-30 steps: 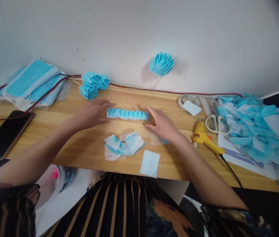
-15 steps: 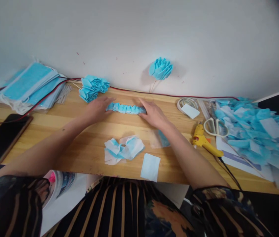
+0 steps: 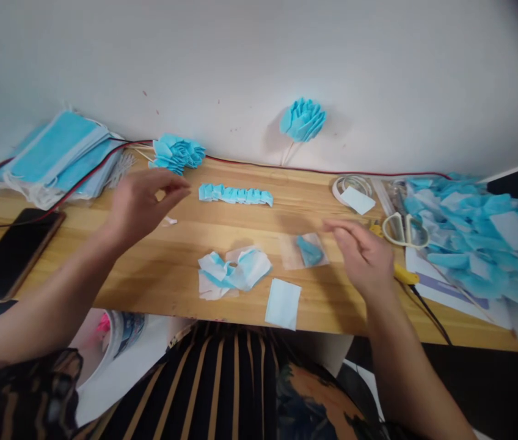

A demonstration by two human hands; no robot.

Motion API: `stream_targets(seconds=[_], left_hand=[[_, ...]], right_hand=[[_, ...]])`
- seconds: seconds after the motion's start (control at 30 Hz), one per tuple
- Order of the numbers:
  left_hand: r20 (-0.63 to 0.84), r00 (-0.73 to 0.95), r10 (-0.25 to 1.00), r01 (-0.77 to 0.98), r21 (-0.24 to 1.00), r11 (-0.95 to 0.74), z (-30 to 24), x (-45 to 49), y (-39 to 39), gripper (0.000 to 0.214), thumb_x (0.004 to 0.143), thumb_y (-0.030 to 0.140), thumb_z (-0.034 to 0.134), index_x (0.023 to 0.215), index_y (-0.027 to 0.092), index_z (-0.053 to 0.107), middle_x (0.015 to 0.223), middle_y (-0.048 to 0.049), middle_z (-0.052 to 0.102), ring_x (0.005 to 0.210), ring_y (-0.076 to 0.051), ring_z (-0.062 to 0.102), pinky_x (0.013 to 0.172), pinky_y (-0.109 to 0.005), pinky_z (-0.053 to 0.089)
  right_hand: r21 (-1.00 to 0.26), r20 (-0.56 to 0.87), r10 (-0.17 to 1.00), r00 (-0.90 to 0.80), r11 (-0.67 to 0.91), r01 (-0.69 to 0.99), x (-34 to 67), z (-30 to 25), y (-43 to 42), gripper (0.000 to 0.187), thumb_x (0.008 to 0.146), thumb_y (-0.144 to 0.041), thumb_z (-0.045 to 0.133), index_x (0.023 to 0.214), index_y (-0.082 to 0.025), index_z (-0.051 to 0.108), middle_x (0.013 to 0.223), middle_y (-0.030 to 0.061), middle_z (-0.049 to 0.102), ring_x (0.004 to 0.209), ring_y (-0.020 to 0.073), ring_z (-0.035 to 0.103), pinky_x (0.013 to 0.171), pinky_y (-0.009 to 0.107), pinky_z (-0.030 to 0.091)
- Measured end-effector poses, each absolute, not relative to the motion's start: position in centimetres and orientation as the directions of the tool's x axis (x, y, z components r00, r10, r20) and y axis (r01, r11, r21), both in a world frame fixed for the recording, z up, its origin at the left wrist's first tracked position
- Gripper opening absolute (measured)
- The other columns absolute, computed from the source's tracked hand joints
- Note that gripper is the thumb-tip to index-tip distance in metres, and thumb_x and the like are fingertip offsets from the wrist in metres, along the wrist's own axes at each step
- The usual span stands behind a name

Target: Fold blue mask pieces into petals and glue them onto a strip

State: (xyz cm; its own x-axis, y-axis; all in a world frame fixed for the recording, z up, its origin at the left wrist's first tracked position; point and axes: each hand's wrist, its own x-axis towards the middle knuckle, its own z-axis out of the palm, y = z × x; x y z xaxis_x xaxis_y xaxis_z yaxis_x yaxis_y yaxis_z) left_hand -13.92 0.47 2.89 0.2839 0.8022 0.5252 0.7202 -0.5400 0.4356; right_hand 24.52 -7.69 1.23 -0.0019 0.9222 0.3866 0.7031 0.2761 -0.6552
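Note:
A pleated strip of light-blue mask fabric [image 3: 236, 195] lies flat on the wooden table [image 3: 240, 223]. My left hand [image 3: 142, 201] hovers to the left of it, thumb and fingertips brought together in a pinch, nothing visible between them. Below that hand is a small white scrap [image 3: 170, 221]. Lower right of the strip, my right hand [image 3: 362, 253] is raised with its fingers curled closed and nothing seen in it. Beside it lies a clear packet with a blue piece [image 3: 309, 250]. Crumpled blue-and-white fabric [image 3: 234, 273] and a pale square stack [image 3: 283, 304] sit near the front edge.
Face masks [image 3: 60, 150] and a phone [image 3: 11, 253] are at left. Blue fabric flowers [image 3: 176, 153] lie at the back; another flower [image 3: 303, 119] stands upright. At right are a tape roll [image 3: 353, 192], scissors [image 3: 405, 231], a yellow glue gun [image 3: 405, 275] and a fabric pile [image 3: 483, 238].
Both hands have let go of the pleated strip's ends and moved apart. The left went left, the right went right and nearer. The strip stays on the table.

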Motion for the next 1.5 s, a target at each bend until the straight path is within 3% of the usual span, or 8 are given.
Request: stream_targets(seconds=[0.23, 0.43, 0.57, 0.97, 1.17, 1.33, 1.43, 1.5], left_hand=[[0.406, 0.51, 0.759, 0.568, 0.503, -0.651, 2.7, -10.5, -4.2, 0.021, 0.094, 0.035, 0.061, 0.081, 0.022, 0.071, 0.078, -0.0028, 0.073, 0.073, -0.018, 0.067, 0.067, -0.03, 0.051], [0.276, 0.705, 0.653, 0.473, 0.504, -0.723, 1.1, -8.2, -6.8, 0.054, 0.091, 0.046, 0.066, 0.14, 0.027, 0.055, 0.141, -0.0141, 0.061, 0.129, -0.032, 0.057, 0.105, -0.051, 0.049], [0.25, 0.776, 0.58, 0.435, 0.453, -0.778, -0.8, -8.0, -8.2, 0.068, 0.087, 0.043, 0.072, 0.149, 0.031, 0.045, 0.155, -0.0154, 0.046, 0.143, -0.035, 0.044, 0.114, -0.057, 0.04], [0.234, 0.731, 0.641, 0.551, 0.352, -0.757, -4.5, -9.1, -10.1, 0.062, 0.092, 0.037, 0.064, 0.15, 0.034, 0.041, 0.152, -0.0163, 0.048, 0.139, -0.038, 0.047, 0.11, -0.06, 0.045], [0.326, 0.643, 0.693, 0.543, 0.445, -0.712, -3.5, -9.3, -10.3, 0.074, 0.095, 0.032, 0.062, 0.157, 0.041, 0.023, 0.154, -0.0145, 0.043, 0.141, -0.035, 0.045, 0.108, -0.058, 0.047], [0.319, 0.581, 0.749, 0.537, 0.541, -0.647, 0.2, -8.6, -8.6, 0.061, 0.096, 0.032, 0.059, 0.152, 0.043, 0.036, 0.152, -0.0088, 0.049, 0.136, -0.031, 0.051, 0.109, -0.054, 0.048], [0.301, 0.639, 0.708, 0.472, 0.573, -0.67, 2.3, -6.6, -6.8, 0.048, 0.098, 0.036, 0.056, 0.145, 0.038, 0.048, 0.152, -0.0064, 0.051, 0.137, -0.029, 0.052, 0.113, -0.052, 0.045], [0.308, 0.686, 0.66, 0.406, 0.591, -0.697, 3.0, -4.8, -5.3, 0.044, 0.098, 0.039, 0.055, 0.141, 0.032, 0.055, 0.151, -0.0082, 0.053, 0.139, -0.028, 0.05, 0.115, -0.05, 0.042]], right_hand=[[-0.633, 0.37, 0.929, -0.021, 0.269, 0.726, 25.5, -1.1, -14.4, 0.015, 0.094, -0.028, 0.059, 0.087, -0.028, 0.072, 0.083, 0.0016, 0.076, 0.078, 0.0217, 0.072, 0.074, 0.038, 0.056], [-0.569, 0.372, 0.919, -0.13, 0.337, 0.75, 24.8, -1.4, -16.6, 0.016, 0.094, -0.022, 0.06, 0.101, -0.029, 0.072, 0.089, 0.004, 0.076, 0.083, 0.0233, 0.071, 0.074, 0.04, 0.056], [-0.552, 0.364, 0.914, -0.179, 0.366, 0.749, 24.7, -1.5, -18.0, 0.02, 0.094, -0.02, 0.06, 0.11, -0.028, 0.07, 0.095, 0.0055, 0.076, 0.089, 0.0238, 0.071, 0.079, 0.041, 0.056], [-0.413, 0.342, 0.934, -0.103, 0.247, 0.876, 26.4, -1.5, -15.9, 0.023, 0.098, -0.029, 0.053, 0.118, -0.025, 0.065, 0.113, 0.0093, 0.072, 0.107, 0.0282, 0.066, 0.092, 0.047, 0.054], [-0.358, 0.304, 0.95, -0.074, 0.186, 0.915, 24.6, -0.9, -12.1, 0.019, 0.097, -0.032, 0.054, 0.108, -0.021, 0.066, 0.106, 0.0114, 0.071, 0.103, 0.0311, 0.064, 0.088, 0.046, 0.053], [-0.259, 0.246, 0.957, -0.154, 0.218, 0.941, 23.7, -2.0, -9.3, 0.019, 0.09, -0.021, 0.06, 0.107, -0.021, 0.068, 0.107, 0.0119, 0.071, 0.103, 0.0314, 0.062, 0.088, 0.046, 0.052], [-0.348, 0.225, 0.965, -0.137, 0.211, 0.913, 23.8, -2.4, -7.9, 0.016, 0.088, -0.015, 0.057, 0.098, -0.019, 0.069, 0.106, 0.0121, 0.072, 0.104, 0.0301, 0.063, 0.091, 0.046, 0.05], [-0.538, 0.213, 0.977, -0.03, 0.142, 0.831, 23.9, -2.1, -7.3, 0.01, 0.088, -0.018, 0.057, 0.09, -0.02, 0.068, 0.098, 0.0091, 0.073, 0.096, 0.0264, 0.066, 0.087, 0.042, 0.051]])
